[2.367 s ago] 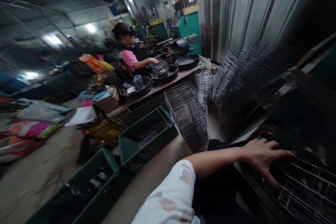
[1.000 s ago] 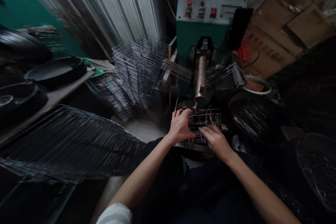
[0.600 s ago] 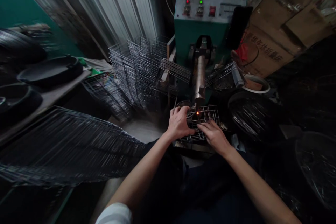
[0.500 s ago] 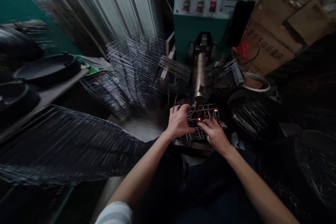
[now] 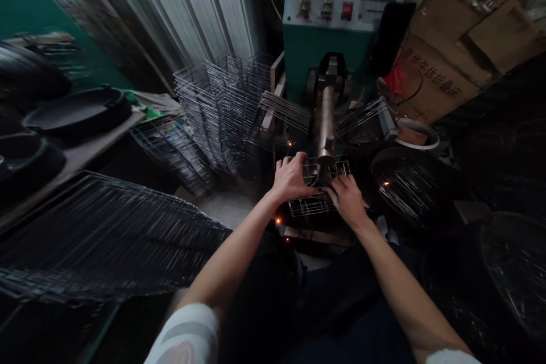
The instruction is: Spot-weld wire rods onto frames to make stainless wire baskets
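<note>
Both hands are on a small wire rack [image 5: 313,205] beneath the round metal electrode arm [image 5: 326,125] of a green spot welder [image 5: 298,51]. My left hand [image 5: 290,179] grips the rack's left side, thumb reaching inward along the wires. On the right side, my right hand [image 5: 347,196] is closed with thumb and fingers at the wires near the electrode tip; a thin wire may be between them, but I cannot make it out. The tip meets the rack between the two hands, partly hidden. Orange sparks fly left of, below and right of the hands.
Stacked wire racks [image 5: 213,108] stand at the left, with a long stack of wire grids [image 5: 111,233] nearer me. A dark basin of cut wires [image 5: 401,185] sits at the right. Behind it are a white bowl [image 5: 426,135] and a cardboard box [image 5: 443,68].
The rack and both hands have shifted slightly away from me, further under the electrode. Sparks have scattered outward to both sides, where before they glowed on the rack.
</note>
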`<action>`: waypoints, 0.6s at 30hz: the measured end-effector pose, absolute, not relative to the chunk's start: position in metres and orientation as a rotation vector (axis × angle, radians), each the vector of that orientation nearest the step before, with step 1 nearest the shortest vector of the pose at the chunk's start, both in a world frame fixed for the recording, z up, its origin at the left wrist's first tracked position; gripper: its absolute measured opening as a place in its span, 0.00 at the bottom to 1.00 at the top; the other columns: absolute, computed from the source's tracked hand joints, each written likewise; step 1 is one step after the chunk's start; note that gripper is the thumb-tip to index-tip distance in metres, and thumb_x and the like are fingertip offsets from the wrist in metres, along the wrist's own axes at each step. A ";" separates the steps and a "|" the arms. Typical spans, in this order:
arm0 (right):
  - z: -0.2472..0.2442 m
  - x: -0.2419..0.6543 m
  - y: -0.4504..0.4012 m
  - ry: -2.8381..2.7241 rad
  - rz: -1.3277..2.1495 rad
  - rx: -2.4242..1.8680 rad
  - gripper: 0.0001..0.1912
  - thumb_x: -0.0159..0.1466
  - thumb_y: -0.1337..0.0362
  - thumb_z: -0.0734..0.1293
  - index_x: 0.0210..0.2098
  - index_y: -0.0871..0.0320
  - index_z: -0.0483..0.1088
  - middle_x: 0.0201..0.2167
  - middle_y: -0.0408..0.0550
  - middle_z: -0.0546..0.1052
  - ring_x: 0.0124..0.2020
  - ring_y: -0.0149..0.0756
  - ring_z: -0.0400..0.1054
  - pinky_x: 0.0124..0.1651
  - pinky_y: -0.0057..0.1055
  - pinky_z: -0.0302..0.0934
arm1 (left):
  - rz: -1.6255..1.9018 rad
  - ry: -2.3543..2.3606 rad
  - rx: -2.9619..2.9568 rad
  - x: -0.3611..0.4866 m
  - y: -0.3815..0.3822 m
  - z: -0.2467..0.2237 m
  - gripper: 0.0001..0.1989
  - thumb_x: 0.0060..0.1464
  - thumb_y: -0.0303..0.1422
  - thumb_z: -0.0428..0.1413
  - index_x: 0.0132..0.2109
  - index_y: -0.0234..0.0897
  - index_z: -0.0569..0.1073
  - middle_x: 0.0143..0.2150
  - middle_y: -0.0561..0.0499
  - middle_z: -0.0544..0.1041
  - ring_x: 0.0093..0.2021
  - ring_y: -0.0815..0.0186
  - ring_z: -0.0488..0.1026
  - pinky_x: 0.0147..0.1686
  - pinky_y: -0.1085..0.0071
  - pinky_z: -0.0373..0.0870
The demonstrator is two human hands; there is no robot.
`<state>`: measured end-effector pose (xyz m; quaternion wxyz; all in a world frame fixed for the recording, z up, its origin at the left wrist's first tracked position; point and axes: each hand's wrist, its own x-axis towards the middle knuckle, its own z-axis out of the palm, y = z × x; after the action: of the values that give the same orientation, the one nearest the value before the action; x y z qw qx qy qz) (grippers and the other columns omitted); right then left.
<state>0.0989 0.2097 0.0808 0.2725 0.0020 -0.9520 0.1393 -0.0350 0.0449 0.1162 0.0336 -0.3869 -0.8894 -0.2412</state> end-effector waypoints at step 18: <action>0.089 0.198 0.253 -1.679 1.970 -0.546 0.29 0.53 0.57 0.79 0.53 0.54 0.74 0.54 0.53 0.76 0.52 0.40 0.73 0.52 0.35 0.70 | -1.768 -2.751 -1.262 -0.071 -0.022 -0.014 0.82 0.22 0.47 0.74 0.73 0.37 0.28 0.75 0.30 0.36 0.75 0.43 0.39 0.70 0.46 0.43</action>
<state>0.1980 0.2535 0.0893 0.2458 -0.2000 -0.6152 0.7219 -0.0708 -0.0220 -0.0136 -0.1809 -0.3542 -0.7719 -0.4959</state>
